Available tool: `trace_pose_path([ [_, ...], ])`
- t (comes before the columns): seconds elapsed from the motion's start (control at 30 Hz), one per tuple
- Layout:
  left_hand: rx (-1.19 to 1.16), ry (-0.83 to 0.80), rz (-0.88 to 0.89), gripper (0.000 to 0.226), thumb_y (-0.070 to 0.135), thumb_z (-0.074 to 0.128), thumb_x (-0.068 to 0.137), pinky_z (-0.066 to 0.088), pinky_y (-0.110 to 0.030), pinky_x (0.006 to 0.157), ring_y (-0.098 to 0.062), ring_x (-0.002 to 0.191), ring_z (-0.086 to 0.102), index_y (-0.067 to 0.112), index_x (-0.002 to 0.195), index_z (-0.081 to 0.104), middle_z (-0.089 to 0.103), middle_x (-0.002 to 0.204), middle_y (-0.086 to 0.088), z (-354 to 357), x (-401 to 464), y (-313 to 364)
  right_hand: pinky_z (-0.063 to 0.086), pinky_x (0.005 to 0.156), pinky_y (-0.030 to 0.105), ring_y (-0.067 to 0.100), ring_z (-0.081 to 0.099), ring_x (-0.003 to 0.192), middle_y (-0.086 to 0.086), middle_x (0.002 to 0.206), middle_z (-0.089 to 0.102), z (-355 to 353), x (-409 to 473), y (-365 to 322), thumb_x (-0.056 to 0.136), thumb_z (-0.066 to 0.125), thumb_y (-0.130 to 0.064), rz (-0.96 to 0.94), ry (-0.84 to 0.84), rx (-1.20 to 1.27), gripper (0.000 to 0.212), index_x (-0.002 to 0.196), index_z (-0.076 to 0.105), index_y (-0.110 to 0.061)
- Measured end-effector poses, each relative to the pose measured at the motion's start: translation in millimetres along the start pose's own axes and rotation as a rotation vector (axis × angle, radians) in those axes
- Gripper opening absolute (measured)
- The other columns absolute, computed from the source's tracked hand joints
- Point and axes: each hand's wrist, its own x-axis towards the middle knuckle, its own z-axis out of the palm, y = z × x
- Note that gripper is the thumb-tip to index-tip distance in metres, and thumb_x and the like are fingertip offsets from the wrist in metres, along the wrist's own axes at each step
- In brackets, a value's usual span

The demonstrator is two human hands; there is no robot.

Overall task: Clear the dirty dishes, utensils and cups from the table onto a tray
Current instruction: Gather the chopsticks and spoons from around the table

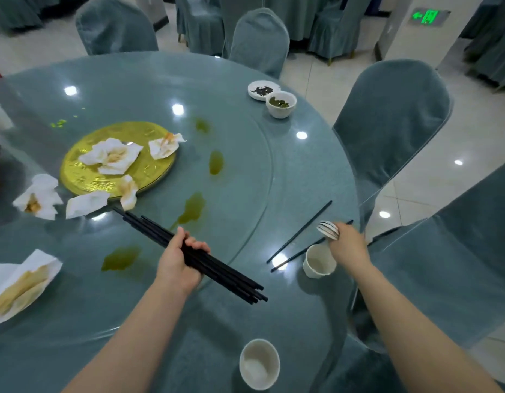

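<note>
Two hands grip: left hand (179, 260) clutches black chopsticks (223, 272), right hand (349, 246) pinches stacked spoons (327, 229).

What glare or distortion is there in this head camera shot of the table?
Head view: ceiling lights throw bright white spots on the glossy glass tabletop, one right by the loose chopsticks; the wide-angle lens bows the table rim and chair backs; the right hand looks slightly soft, the left hand and its chopstick bundle sharper.

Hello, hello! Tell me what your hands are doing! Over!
Left hand grips chopstick bundle. Right hand holds small striped stack. Two chopsticks, three cups still on table. No tray in sight.
</note>
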Motion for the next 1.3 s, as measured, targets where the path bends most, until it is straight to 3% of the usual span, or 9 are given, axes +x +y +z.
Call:
trace_pose_path([
  [0.1, 0.030, -0.019, 0.001, 0.031, 0.029, 0.050, 0.097, 0.044, -0.021, 0.049, -0.008, 0.038, 0.041, 0.016, 0.070, 0.045, 0.040, 0.047, 0.006, 11, 8, -5, 0.040, 0.062, 0.030, 0.026, 0.055, 0.073, 0.007, 0.089, 0.063, 3, 21, 14, 0.084, 0.055, -0.010, -0.037, -0.052, -0.069, 0.012, 0.085, 0.061, -0.020],
  [0.23, 0.025, -0.034, 0.008, 0.029, 0.027, 0.050, 0.097, 0.044, -0.017, 0.046, -0.008, 0.039, 0.042, 0.015, 0.071, 0.047, 0.040, 0.048, 0.006, 18, 12, -8, 0.039, 0.067, 0.030, 0.021, 0.047, 0.075, 0.004, 0.102, 0.051, 10, 42, 28, 0.087, 0.052, -0.014, -0.116, -0.189, -0.311, 0.017, 0.096, 0.062, -0.024],
  [0.33, 0.019, -0.014, 0.012, 0.029, 0.028, 0.049, 0.097, 0.044, -0.017, 0.045, -0.008, 0.039, 0.041, 0.015, 0.072, 0.047, 0.039, 0.048, 0.006, 16, 13, -8, 0.040, 0.067, 0.031, 0.020, 0.050, 0.076, 0.001, 0.106, 0.049, 19, 53, 24, 0.087, 0.056, -0.024, -0.137, -0.229, -0.292, 0.005, 0.090, 0.057, -0.028],
  [0.5, 0.000, 0.034, 0.007, 0.028, 0.028, 0.049, 0.097, 0.044, -0.018, 0.046, -0.007, 0.039, 0.042, 0.015, 0.073, 0.047, 0.040, 0.049, 0.006, 6, 15, -8, 0.051, 0.080, 0.041, 0.030, 0.058, 0.096, 0.004, 0.131, 0.028, 29, 71, 10, 0.083, 0.062, -0.022, -0.267, -0.240, -0.289, 0.049, 0.128, 0.046, -0.036],
  [0.63, 0.023, 0.042, 0.006, 0.027, 0.028, 0.049, 0.097, 0.044, -0.024, 0.053, -0.009, 0.041, 0.044, 0.015, 0.074, 0.048, 0.042, 0.050, 0.006, 1, 15, -7, 0.050, 0.071, 0.040, 0.029, 0.054, 0.078, 0.005, 0.122, 0.036, 30, 78, 6, 0.087, 0.054, -0.019, -0.303, -0.248, -0.398, 0.018, 0.104, 0.054, -0.024],
  [0.7, 0.017, 0.035, 0.009, 0.026, 0.027, 0.049, 0.097, 0.044, -0.025, 0.055, -0.010, 0.042, 0.046, 0.014, 0.074, 0.048, 0.044, 0.051, 0.005, -2, 14, -6, 0.050, 0.071, 0.039, 0.030, 0.056, 0.079, 0.004, 0.117, 0.041, 30, 77, 7, 0.089, 0.053, -0.017, -0.317, -0.259, -0.432, 0.013, 0.101, 0.053, -0.020],
  [0.83, 0.010, 0.031, 0.010, 0.025, 0.025, 0.049, 0.097, 0.045, -0.028, 0.061, -0.011, 0.043, 0.047, 0.014, 0.075, 0.049, 0.045, 0.052, 0.004, -6, 5, -5, 0.049, 0.075, 0.038, 0.030, 0.059, 0.095, 0.005, 0.109, 0.052, 26, 74, 5, 0.089, 0.052, -0.018, -0.384, -0.309, -0.508, 0.013, 0.102, 0.053, -0.018],
  [1.07, 0.000, 0.037, 0.034, 0.025, 0.024, 0.048, 0.098, 0.045, -0.028, 0.064, -0.011, 0.045, 0.047, 0.014, 0.075, 0.048, 0.044, 0.053, 0.004, -17, -22, 6, 0.044, 0.072, 0.034, 0.029, 0.059, 0.095, 0.007, 0.112, 0.054, 23, 63, -1, 0.088, 0.048, -0.011, -0.376, -0.326, -0.602, 0.016, 0.103, 0.052, -0.015],
  [1.3, -0.101, 0.055, 0.056, 0.025, 0.024, 0.051, 0.097, 0.047, -0.028, 0.065, -0.009, 0.046, 0.049, 0.014, 0.074, 0.047, 0.047, 0.052, 0.004, -26, -41, 11, 0.040, 0.063, 0.035, 0.030, 0.059, 0.086, 0.006, 0.111, 0.050, -8, 34, -14, 0.088, 0.046, -0.006, -0.365, -0.145, -0.628, 0.021, 0.107, 0.049, -0.012],
])
